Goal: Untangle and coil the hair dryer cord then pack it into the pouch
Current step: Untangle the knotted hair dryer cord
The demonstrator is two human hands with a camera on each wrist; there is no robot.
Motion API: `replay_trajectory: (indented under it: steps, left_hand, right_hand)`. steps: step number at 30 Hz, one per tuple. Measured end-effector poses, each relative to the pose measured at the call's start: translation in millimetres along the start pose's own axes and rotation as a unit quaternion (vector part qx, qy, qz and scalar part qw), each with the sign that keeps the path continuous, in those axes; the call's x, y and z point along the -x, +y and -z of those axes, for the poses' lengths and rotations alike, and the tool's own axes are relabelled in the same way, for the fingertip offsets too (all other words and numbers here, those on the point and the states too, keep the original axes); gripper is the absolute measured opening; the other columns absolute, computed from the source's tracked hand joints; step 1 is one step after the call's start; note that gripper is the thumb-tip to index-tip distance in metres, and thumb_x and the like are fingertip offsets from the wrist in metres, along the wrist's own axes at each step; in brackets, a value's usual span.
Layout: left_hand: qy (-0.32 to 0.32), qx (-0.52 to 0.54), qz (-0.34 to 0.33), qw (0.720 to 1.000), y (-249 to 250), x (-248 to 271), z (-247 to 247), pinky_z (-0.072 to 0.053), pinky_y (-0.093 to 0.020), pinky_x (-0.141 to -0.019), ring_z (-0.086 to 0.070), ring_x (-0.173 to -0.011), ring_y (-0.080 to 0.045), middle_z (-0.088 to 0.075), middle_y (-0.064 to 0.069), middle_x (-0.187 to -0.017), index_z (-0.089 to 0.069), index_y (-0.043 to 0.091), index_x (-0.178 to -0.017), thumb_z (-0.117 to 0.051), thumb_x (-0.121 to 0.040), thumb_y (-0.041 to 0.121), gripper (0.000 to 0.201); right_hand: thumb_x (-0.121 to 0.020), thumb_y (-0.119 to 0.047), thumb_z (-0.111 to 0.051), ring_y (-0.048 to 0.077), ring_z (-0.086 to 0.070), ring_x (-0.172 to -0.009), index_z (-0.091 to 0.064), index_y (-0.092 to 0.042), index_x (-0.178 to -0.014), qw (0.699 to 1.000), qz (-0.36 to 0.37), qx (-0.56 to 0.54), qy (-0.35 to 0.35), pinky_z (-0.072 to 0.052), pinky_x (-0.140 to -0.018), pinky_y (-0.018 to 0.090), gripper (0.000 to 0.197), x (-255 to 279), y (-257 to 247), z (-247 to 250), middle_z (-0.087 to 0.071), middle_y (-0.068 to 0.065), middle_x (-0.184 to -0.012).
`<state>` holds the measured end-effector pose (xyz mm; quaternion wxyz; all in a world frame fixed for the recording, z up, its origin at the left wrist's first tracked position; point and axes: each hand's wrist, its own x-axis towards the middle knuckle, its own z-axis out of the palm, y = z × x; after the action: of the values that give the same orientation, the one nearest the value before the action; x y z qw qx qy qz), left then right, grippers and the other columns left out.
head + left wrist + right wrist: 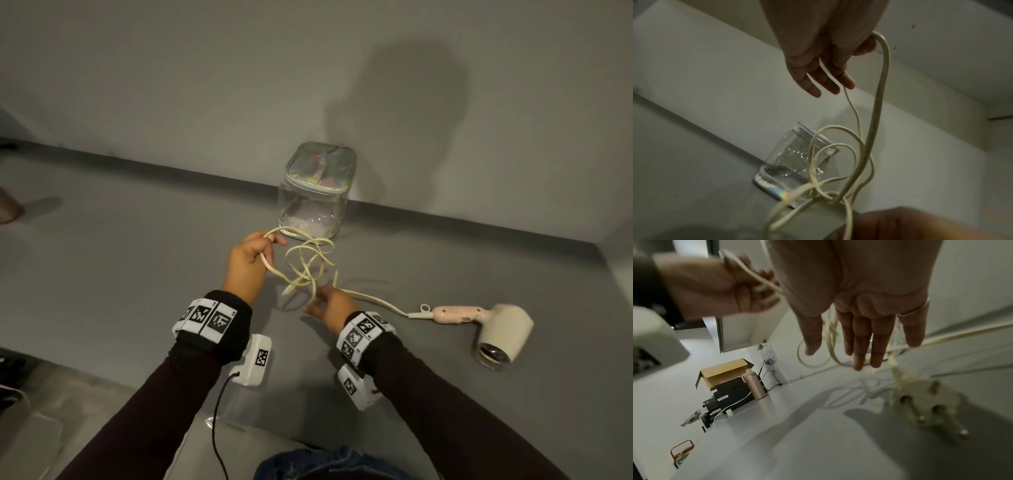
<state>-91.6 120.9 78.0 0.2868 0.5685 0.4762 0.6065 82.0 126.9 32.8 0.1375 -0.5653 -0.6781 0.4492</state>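
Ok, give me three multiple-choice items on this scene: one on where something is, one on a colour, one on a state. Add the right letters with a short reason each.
1. Where does the pouch stand?
A. Against the wall, beyond the hands
B. On the person's lap
C. On top of the hair dryer

2. What colour is the handle of the hair dryer?
A. Black
B. Pink
C. Green

3. What state is the cord in?
A. Neatly coiled inside the pouch
B. Cut in two
C. A loose tangle of loops, one strand lifted

Answers
1: A, the head view shows it on the grey surface at the foot of the wall.
2: B, the handle is pale pink and the barrel cream.
3: C, the left hand holds a strand up while loops cross below, by the open right hand.
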Motion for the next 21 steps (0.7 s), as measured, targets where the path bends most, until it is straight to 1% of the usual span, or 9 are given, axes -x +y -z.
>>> replay_trajectory:
  steps: [2,5,7,11,13,14,17,19,21]
  left_hand:
    - [0.010,0.002,-0.018,1.000,8.2,0.0,4.0,-0.041,-0.014,-0.088,-0.057,-0.092,-0.006,-0.068,0.013,-0.078,-0.044,0.027,-0.040,-0.046,-0.070,-0.007,0.046]
    - [0.036,-0.029,-0.029,0.999,7.2,4.5,14.5,-0.038,-0.007,-0.086,-0.056,-0.089,0.006,-0.062,0.006,-0.083,-0.038,0.027,-0.042,-0.043,-0.071,-0.010,0.048]
    - [0.038,-0.057,0.002,0.998,-2.6,9.7,27.2,-0.037,-0.002,-0.080,-0.055,-0.085,0.010,-0.057,0.003,-0.083,-0.038,0.021,-0.043,-0.041,-0.068,-0.011,0.041]
    - [0.022,-0.129,0.129,0.983,-39.0,25.2,58.5,-0.038,-0.008,-0.068,-0.056,-0.071,0.007,-0.056,0.004,-0.075,-0.039,0.021,-0.047,-0.041,-0.066,-0.007,0.034]
    - [0.017,-0.197,0.172,0.965,-52.8,30.4,73.3,-0.038,-0.015,-0.064,-0.054,-0.066,-0.007,-0.058,-0.004,-0.070,-0.041,0.021,-0.048,-0.042,-0.066,-0.006,0.033]
    - [0.034,-0.228,0.190,0.954,-59.0,31.6,83.1,-0.039,-0.018,-0.065,-0.053,-0.067,-0.017,-0.059,-0.009,-0.071,-0.043,0.021,-0.048,-0.044,-0.068,-0.010,0.037]
    - [0.122,-0.255,0.276,0.919,-80.3,32.1,124.7,-0.040,-0.026,-0.072,-0.052,-0.076,-0.024,-0.057,-0.016,-0.074,-0.047,0.018,-0.049,-0.048,-0.074,-0.016,0.042]
    - [0.157,-0.255,0.333,0.894,-85.6,26.9,143.9,-0.040,-0.034,-0.076,-0.051,-0.077,-0.027,-0.056,-0.017,-0.071,-0.048,0.018,-0.049,-0.051,-0.076,-0.014,0.041]
    - [0.208,-0.191,0.383,0.880,-83.6,20.7,153.7,-0.050,-0.035,-0.068,-0.058,-0.067,-0.023,-0.061,-0.010,-0.054,-0.046,0.018,-0.053,-0.047,-0.081,-0.009,0.039]
  right_hand:
    - [-0.084,-0.018,-0.061,0.022,-0.058,-0.073,-0.062,-0.002,-0.089,0.999,0.014,-0.031,0.011,-0.046,-0.077,0.035,0.017,-1.0,-0.6,-4.6,-0.060,0.010,-0.077]
    - [-0.088,-0.025,-0.054,0.028,-0.055,-0.082,-0.068,-0.008,-0.076,0.993,0.088,0.020,0.074,-0.043,-0.080,0.035,0.025,3.0,-7.7,5.0,-0.053,0.009,-0.083]
    - [-0.094,-0.021,-0.045,0.024,-0.053,-0.073,-0.058,-0.015,-0.062,0.988,0.101,-0.051,0.102,-0.041,-0.071,0.032,0.035,13.9,-16.3,23.5,-0.052,0.007,-0.074]
    - [-0.098,-0.021,-0.032,0.010,-0.041,-0.038,-0.049,-0.017,-0.070,0.953,0.124,-0.239,0.137,-0.039,-0.044,0.018,0.033,36.6,-13.9,70.0,-0.042,-0.001,-0.045]
    - [-0.098,-0.021,-0.030,0.005,-0.033,-0.031,-0.050,-0.018,-0.075,0.936,0.132,-0.264,0.191,-0.037,-0.037,0.018,0.031,39.5,-3.0,90.3,-0.036,-0.004,-0.034]
    - [-0.099,-0.020,-0.030,0.005,-0.029,-0.029,-0.049,-0.019,-0.075,0.918,0.115,-0.302,0.232,-0.034,-0.034,0.015,0.030,40.4,6.4,101.7,-0.035,-0.005,-0.033]
    - [-0.097,-0.021,-0.029,0.005,-0.022,-0.026,-0.044,-0.022,-0.072,0.836,0.025,-0.428,0.342,-0.022,-0.035,0.006,0.030,45.1,37.8,136.5,-0.032,-0.008,-0.031]
    - [-0.096,-0.023,-0.029,0.006,-0.024,-0.027,-0.043,-0.024,-0.070,0.823,-0.009,-0.416,0.387,-0.021,-0.036,0.006,0.030,45.6,52.4,149.9,-0.034,-0.009,-0.031]
    - [-0.094,-0.022,-0.028,0.009,-0.030,-0.031,-0.043,-0.024,-0.068,0.808,-0.062,-0.426,0.403,-0.024,-0.033,0.008,0.031,49.9,64.6,159.2,-0.038,-0.009,-0.034]
